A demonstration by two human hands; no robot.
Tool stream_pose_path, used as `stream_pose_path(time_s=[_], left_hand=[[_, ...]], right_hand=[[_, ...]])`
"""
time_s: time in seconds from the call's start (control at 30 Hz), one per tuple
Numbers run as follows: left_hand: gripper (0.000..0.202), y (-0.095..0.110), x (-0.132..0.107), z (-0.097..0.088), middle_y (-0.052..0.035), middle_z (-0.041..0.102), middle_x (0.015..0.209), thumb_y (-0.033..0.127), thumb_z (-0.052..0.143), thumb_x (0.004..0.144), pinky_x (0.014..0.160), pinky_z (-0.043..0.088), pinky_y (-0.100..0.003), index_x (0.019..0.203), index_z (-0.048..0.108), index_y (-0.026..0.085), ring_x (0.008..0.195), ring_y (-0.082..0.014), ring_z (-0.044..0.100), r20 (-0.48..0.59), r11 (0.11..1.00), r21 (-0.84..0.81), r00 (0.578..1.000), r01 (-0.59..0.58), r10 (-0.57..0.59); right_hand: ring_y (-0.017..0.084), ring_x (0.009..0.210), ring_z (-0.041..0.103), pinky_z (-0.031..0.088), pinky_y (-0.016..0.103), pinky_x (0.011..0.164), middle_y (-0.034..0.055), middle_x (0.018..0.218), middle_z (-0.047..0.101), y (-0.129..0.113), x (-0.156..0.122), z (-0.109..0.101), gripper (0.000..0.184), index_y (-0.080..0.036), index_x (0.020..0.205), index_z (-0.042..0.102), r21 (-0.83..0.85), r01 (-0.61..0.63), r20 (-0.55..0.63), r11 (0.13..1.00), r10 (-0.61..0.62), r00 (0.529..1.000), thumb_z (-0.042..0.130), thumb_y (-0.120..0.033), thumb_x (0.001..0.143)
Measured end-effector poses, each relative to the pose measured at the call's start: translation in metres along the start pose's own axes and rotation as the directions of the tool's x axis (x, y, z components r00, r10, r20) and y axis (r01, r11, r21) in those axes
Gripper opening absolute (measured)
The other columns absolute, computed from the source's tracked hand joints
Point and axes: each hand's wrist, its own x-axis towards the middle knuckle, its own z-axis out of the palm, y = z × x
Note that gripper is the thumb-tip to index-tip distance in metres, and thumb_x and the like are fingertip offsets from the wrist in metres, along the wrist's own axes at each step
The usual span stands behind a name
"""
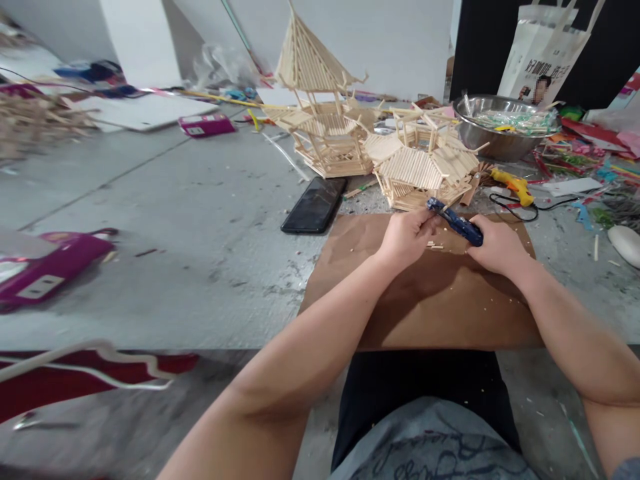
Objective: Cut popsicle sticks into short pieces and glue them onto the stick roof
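Note:
My right hand (500,247) is closed around the handle of a dark blue hand tool (463,225) that looks like a cutter. At the tool's head, my left hand (409,235) is closed with its fingers pinched together. A pale sliver shows by the tool's head, but what the left fingers hold is too small to make out. Below the hands, a few short wooden stick pieces (435,246) lie on a brown paper sheet (400,317). Just beyond the hands stands a model pavilion section (413,167) built of wooden sticks.
A taller stick pavilion (320,60) with a pointed roof stands behind a black phone (315,205). At right are a yellow glue gun (515,185), a metal bowl (493,143) and a white mouse (625,245). Purple power strips (60,263) sit at left.

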Motion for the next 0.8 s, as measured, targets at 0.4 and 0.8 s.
stream_pose_path(time_s=[0.4, 0.8], left_hand=[[0.026, -0.0016, 0.0006, -0.0048, 0.0025, 0.051, 0.048, 0.025, 0.047, 0.084, 0.041, 0.031, -0.016, 0.062, 0.055, 0.013, 0.037, -0.0042, 0.042, 0.166, 0.957, -0.275, 0.985, 0.09, -0.044], [0.028, 0.0045, 0.0015, -0.0101, 0.0033, 0.048, 0.043, 0.027, 0.05, 0.082, 0.038, 0.03, -0.015, 0.057, 0.052, 0.014, 0.035, -0.0036, 0.042, 0.181, 0.942, -0.306, 0.98, 0.138, -0.085]], right_hand=[[0.027, 0.089, 0.061, 0.042, 0.033, 0.069, 0.0111, 0.101, 0.066, 0.0067, 0.0021, 0.004, 0.045, -0.018, 0.109, 0.052, 0.075, 0.106, -0.04, 0.992, -0.104, 0.994, 0.053, -0.021, 0.064], [0.025, 0.074, 0.061, 0.036, 0.029, 0.057, 0.0086, 0.082, 0.068, -0.001, -0.0018, 0.0032, 0.036, -0.019, 0.101, 0.056, -0.036, 0.046, -0.044, 0.998, -0.048, 0.998, 0.052, -0.022, 0.065]])
